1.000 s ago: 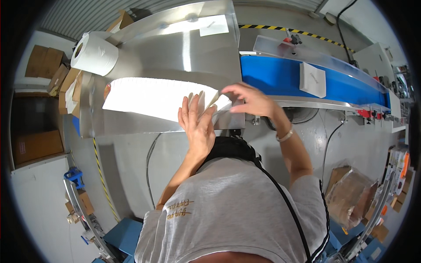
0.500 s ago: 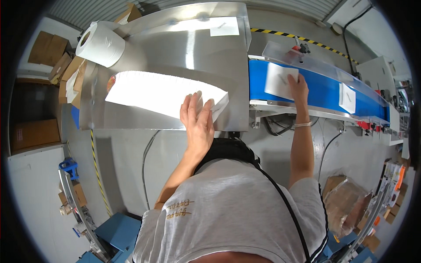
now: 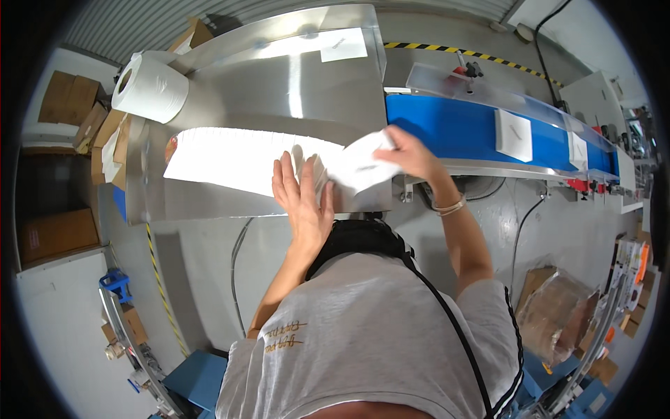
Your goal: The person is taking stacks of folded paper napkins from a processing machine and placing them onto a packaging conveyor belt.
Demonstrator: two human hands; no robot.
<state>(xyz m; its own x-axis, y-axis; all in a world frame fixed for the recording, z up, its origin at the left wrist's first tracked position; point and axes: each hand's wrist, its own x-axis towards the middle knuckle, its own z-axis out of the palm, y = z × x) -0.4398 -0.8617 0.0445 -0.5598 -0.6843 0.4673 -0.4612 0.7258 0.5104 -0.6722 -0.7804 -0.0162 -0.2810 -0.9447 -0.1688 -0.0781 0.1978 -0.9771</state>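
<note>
A long row of thin white square packets (image 3: 223,160) leans together on the steel table (image 3: 279,98), too bright to make out singly. My left hand (image 3: 301,199) rests at the row's right end, fingers stretched out against the packets. Just to the right, my right hand (image 3: 413,155) pinches the edge of one white square packet (image 3: 359,164), which tilts over the table edge side with a dark mark on it. Another white square packet (image 3: 514,135) lies flat on the blue conveyor belt (image 3: 447,129), and a further packet (image 3: 577,151) lies farther along it.
A large white roll (image 3: 150,87) stands at the table's left, by cardboard boxes (image 3: 108,140). One flat white square (image 3: 343,45) lies at the table's far edge. A clear guard (image 3: 481,87) runs along the belt's far side. Cables (image 3: 239,265) hang below the table.
My right hand has come left from the belt to the row and now grips a packet there. The packet it held lies on the belt; the packets there have moved right.
</note>
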